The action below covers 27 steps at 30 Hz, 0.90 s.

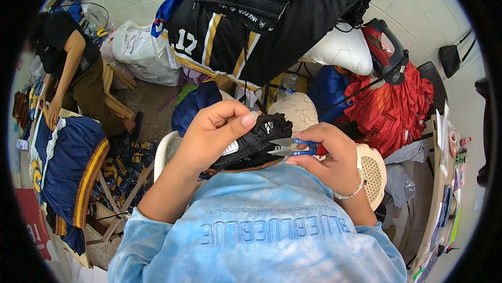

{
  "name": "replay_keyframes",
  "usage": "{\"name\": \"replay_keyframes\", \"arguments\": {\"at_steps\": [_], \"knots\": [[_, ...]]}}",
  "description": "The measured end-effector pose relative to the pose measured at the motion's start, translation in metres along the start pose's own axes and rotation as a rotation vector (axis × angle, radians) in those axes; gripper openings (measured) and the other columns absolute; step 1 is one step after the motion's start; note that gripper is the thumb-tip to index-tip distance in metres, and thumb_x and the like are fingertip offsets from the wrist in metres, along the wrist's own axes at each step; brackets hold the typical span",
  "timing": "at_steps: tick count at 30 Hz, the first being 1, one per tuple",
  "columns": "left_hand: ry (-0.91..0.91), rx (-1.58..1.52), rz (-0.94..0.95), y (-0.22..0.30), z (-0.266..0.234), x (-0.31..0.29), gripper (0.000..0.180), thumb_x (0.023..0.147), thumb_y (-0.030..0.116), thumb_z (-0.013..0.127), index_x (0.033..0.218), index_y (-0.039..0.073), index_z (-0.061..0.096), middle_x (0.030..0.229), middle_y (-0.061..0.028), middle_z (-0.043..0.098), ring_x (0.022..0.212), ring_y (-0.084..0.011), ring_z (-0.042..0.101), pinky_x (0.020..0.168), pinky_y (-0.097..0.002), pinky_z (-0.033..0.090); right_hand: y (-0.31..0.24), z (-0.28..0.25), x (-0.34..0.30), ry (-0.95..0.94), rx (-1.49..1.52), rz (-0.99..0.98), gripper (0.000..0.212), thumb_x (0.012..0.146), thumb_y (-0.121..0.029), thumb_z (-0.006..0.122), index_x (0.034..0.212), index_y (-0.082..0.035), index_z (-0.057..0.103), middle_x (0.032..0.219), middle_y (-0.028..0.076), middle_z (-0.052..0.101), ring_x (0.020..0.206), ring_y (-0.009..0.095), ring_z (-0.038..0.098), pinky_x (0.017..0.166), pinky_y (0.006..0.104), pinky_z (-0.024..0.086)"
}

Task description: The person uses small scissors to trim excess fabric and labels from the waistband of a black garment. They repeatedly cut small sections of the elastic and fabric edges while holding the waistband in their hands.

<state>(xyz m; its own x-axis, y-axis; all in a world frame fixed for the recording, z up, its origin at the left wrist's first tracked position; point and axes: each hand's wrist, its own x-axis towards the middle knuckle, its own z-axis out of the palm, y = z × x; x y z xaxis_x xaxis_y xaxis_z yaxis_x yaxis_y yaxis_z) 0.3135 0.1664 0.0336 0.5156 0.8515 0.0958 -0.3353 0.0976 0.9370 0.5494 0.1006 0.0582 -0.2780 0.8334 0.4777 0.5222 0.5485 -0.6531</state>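
My right hand (334, 155) grips small thread snips (312, 148) with blue-and-red handles; their pointed blades are apart and aim left at a black garment (264, 137). This garment lies bunched up in front of my chest, with a gathered edge and white marks. Beside its left end, my left hand (217, 128) is closed, thumb tip pressed against the forefinger. Whatever sits in that pinch is too small to make out, and its other fingers are partly hidden.
A big pile of black shorts (225, 42) rises ahead. Red garments (389, 110) and a clothes iron (384, 50) are at right. At far left, a co-worker (65, 63) reaches toward navy garments (70, 162). A white plastic chair (163, 152) stands close by.
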Motion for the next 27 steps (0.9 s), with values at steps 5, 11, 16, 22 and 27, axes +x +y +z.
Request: {"name": "replay_keyframes", "arguments": {"at_steps": [5, 11, 16, 22, 27], "knots": [[0.026, -0.046, -0.031, 0.0019, -0.0006, -0.0005, 0.015, 0.097, 0.015, 0.062, 0.093, 0.001, 0.065, 0.083, 0.0012, 0.065, 0.075, -0.0022, 0.056, 0.067, -0.0181, 0.046, 0.0008, 0.0003, 0.0028, 0.021, -0.083, -0.085, 0.039, 0.064, -0.012, 0.088, 0.095, -0.002, 0.066, 0.084, 0.010, 0.068, 0.070, 0.021, 0.064, 0.064, 0.0293, 0.049], [0.027, -0.009, -0.032, 0.0023, 0.0034, -0.0007, 0.016, 0.097, 0.016, 0.062, 0.092, 0.001, 0.065, 0.082, 0.0014, 0.065, 0.073, -0.0018, 0.057, 0.065, -0.0175, 0.046, -0.0022, 0.0017, 0.0063, 0.061, -0.172, -0.182, 0.039, 0.062, -0.014, 0.087, 0.093, -0.002, 0.066, 0.083, 0.009, 0.068, 0.068, 0.022, 0.062, 0.059, 0.0309, 0.047], [0.034, 0.006, -0.061, 0.0028, 0.0056, -0.0015, 0.017, 0.096, 0.017, 0.063, 0.091, 0.001, 0.065, 0.080, 0.0010, 0.066, 0.070, -0.0017, 0.057, 0.062, -0.0176, 0.046, -0.0030, 0.0034, 0.0079, 0.030, -0.180, -0.218, 0.036, 0.066, -0.014, 0.084, 0.096, -0.003, 0.068, 0.084, 0.009, 0.067, 0.071, 0.025, 0.064, 0.061, 0.0331, 0.050], [0.025, 0.039, -0.076, 0.0010, 0.0063, -0.0015, 0.018, 0.097, 0.018, 0.062, 0.091, 0.001, 0.064, 0.080, -0.0004, 0.067, 0.070, -0.0023, 0.059, 0.062, -0.0181, 0.047, -0.0027, 0.0055, 0.0079, 0.009, -0.171, -0.247, 0.034, 0.067, -0.014, 0.083, 0.095, -0.003, 0.068, 0.083, 0.008, 0.066, 0.070, 0.024, 0.063, 0.060, 0.0328, 0.050], [0.021, 0.021, -0.082, 0.0003, 0.0082, -0.0024, 0.018, 0.097, 0.018, 0.062, 0.091, 0.001, 0.064, 0.079, -0.0006, 0.066, 0.069, -0.0026, 0.059, 0.061, -0.0185, 0.047, -0.0047, 0.0082, 0.0077, 0.000, -0.176, -0.238, 0.037, 0.063, -0.012, 0.085, 0.094, -0.002, 0.068, 0.081, 0.008, 0.067, 0.068, 0.023, 0.062, 0.061, 0.0320, 0.048]]}}
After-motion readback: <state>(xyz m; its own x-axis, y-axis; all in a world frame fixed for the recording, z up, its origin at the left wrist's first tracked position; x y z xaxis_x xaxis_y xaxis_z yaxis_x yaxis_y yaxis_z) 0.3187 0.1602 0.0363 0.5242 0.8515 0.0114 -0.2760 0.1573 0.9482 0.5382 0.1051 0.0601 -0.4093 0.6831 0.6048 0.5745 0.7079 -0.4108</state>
